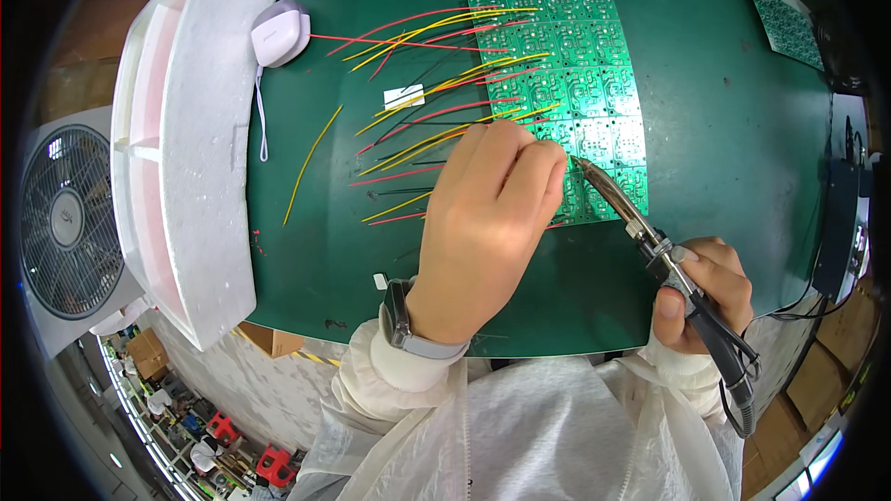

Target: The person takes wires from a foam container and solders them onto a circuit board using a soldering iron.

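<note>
A panel of green circuit boards [594, 65] lies on the green table mat. Red, yellow and black wires [427, 134] stretch leftward from several of its boards. Over the panel's lower left part, my left hand [492, 213] is closed in a pinch with the fingertips turned down. Whatever it pinches is hidden behind the fingers. My right hand [710, 292] grips a soldering iron [650, 241] by its dark handle. The iron's tip touches or nearly touches the panel, just right of my left fingertips.
At the left stands a white foam box [200, 130], with a small pale lilac case [280, 33] at its edge and a fan [70, 209] beyond. A loose yellow wire [312, 167] lies nearby. Another green board [782, 23] is at the far right, above a dark device [840, 223] with cables.
</note>
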A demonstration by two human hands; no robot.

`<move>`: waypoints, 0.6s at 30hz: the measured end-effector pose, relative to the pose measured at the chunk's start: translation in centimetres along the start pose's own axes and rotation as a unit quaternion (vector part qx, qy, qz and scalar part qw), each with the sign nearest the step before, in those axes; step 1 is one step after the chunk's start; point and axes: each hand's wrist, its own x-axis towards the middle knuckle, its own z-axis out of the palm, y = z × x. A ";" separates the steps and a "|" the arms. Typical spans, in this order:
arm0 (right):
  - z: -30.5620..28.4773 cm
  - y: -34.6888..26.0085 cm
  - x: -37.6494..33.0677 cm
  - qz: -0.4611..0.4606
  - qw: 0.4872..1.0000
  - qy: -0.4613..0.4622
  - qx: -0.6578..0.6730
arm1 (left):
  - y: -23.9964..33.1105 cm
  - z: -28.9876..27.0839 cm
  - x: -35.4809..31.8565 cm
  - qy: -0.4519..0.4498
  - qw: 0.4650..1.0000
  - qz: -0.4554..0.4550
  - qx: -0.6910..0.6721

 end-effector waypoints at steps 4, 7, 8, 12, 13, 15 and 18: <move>0.4 0.6 -0.7 -0.026 0.999 0.019 0.009 | 0.2 -0.3 0.0 -0.016 1.000 -0.018 0.001; 0.6 0.3 -0.6 -0.038 0.999 0.017 -0.012 | 0.3 -0.4 0.0 -0.016 1.000 -0.023 0.000; 0.5 0.3 -0.8 -0.039 0.999 0.005 -0.023 | 0.3 -0.4 -0.1 -0.014 1.000 -0.025 0.001; 0.4 0.3 -1.6 -0.038 0.995 0.088 -0.010 | 0.3 -0.6 0.0 -0.020 1.000 -0.021 0.009; 0.5 0.4 -1.7 -0.039 0.995 0.087 -0.009 | 0.2 -0.6 -0.1 -0.022 1.000 -0.020 0.007; 0.9 0.8 -1.9 0.001 0.994 0.112 0.009 | 0.0 -0.8 -0.4 -0.034 0.999 -0.027 0.027; 0.6 0.5 -1.7 0.028 0.987 0.158 -0.008 | 1.2 -1.5 0.2 -0.050 0.996 -0.021 0.064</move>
